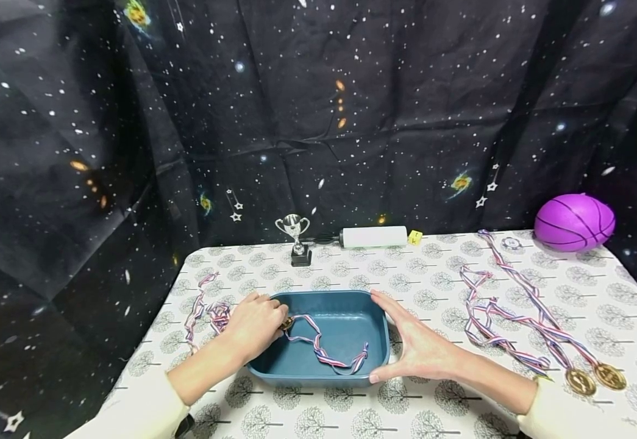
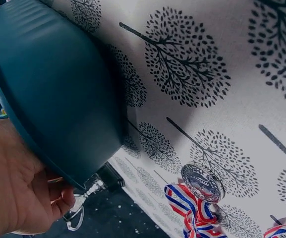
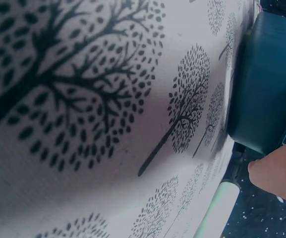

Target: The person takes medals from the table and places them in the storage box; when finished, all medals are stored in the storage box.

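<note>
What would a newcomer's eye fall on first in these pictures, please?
Probably the bright purple ball at the back right of the table, against the dark, starry backdrop. Next, the blue-green tub in the front middle, between the left hand and right hand, with a striped ribbon inside. A silver trophy stands behind it.

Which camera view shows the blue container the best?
The head view: the blue container fits fully in frame, its inside visible. Both wrist views show mainly its outer wall, cropped by the picture edge.
</note>
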The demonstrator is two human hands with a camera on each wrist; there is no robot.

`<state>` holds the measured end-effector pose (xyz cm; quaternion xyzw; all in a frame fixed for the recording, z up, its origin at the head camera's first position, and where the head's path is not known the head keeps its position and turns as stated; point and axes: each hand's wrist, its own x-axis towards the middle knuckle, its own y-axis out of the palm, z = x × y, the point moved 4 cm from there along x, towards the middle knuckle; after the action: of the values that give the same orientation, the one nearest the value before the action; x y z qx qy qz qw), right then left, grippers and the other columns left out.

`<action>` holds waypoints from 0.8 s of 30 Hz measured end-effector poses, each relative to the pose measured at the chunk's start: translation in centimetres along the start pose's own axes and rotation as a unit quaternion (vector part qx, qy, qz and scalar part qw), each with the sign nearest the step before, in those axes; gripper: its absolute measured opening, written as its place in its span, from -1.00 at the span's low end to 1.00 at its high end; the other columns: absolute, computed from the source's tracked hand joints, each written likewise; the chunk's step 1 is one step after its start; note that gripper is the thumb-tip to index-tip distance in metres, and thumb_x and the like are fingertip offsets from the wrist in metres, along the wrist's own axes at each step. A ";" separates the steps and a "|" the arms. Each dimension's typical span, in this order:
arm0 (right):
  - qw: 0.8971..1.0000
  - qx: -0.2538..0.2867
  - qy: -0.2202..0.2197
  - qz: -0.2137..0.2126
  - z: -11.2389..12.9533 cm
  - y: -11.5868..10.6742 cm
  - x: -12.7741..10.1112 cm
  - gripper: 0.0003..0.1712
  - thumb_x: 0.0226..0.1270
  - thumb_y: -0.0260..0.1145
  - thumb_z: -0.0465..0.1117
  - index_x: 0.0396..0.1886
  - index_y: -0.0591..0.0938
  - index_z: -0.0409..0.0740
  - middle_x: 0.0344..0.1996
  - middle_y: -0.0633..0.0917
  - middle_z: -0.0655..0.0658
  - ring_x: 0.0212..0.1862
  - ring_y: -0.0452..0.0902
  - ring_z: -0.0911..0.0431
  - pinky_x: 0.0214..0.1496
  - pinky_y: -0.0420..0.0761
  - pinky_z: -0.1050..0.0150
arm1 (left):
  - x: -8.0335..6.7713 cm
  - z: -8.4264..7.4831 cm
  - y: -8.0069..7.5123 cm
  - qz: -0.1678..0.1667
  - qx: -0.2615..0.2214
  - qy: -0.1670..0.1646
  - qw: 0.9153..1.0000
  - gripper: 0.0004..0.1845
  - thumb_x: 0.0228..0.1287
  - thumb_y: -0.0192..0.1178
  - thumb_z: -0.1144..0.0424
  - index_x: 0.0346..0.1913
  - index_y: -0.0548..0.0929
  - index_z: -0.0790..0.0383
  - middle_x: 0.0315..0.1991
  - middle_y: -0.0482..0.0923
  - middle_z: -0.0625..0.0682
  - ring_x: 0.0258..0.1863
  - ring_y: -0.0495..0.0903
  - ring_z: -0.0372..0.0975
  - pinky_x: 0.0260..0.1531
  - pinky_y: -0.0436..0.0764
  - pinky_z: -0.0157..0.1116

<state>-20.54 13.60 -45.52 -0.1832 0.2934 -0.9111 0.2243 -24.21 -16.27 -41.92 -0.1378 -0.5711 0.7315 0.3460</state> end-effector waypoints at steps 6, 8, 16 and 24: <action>1.000 -0.007 -0.011 -0.002 -0.1 0.1 0.1 0.61 -0.18 0.76 0.33 0.72 0.08 -0.22 0.69 0.08 -0.31 0.62 0.06 -0.36 0.46 0.18 -0.53 | 0.4 0.0 0.6 -0.001 0.000 -0.003 1.000 -0.74 0.13 0.57 0.21 -0.48 0.63 0.07 -0.51 0.66 -0.07 -0.46 0.65 -0.10 -0.33 0.58 -0.18; 1.000 -0.008 -0.012 -0.002 -0.2 0.1 0.1 0.60 -0.17 0.76 0.32 0.72 0.08 -0.22 0.69 0.09 -0.31 0.62 0.07 -0.36 0.46 0.18 -0.53 | 0.5 0.1 0.6 -0.008 0.003 -0.003 1.000 -0.77 0.19 0.49 0.27 -0.49 0.63 0.09 -0.52 0.67 -0.05 -0.48 0.66 -0.08 -0.34 0.61 -0.16; 1.000 -0.010 -0.005 -0.001 -0.1 0.0 0.1 0.62 -0.20 0.76 0.34 0.72 0.09 -0.21 0.69 0.09 -0.29 0.63 0.07 -0.32 0.49 0.18 -0.48 | 0.7 0.8 -0.9 -0.014 -0.059 -0.018 0.998 -0.78 0.17 0.52 0.34 -0.43 0.63 0.07 -0.53 0.65 -0.09 -0.52 0.66 -0.16 -0.51 0.68 -0.19; 1.000 -0.006 -0.005 0.001 -0.1 0.1 0.1 0.61 -0.18 0.75 0.33 0.73 0.07 -0.19 0.70 0.08 -0.29 0.63 0.05 -0.34 0.48 0.15 -0.51 | 1.0 0.8 -1.6 0.047 -0.125 -0.045 0.990 -0.85 0.26 0.48 0.36 -0.35 0.75 0.02 -0.43 0.73 -0.12 -0.39 0.72 -0.16 -0.40 0.73 -0.13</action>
<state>-20.67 13.50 -45.64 -0.1883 0.2977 -0.9083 0.2258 -24.90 -16.03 -39.99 -0.1733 -0.6664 0.6750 0.2652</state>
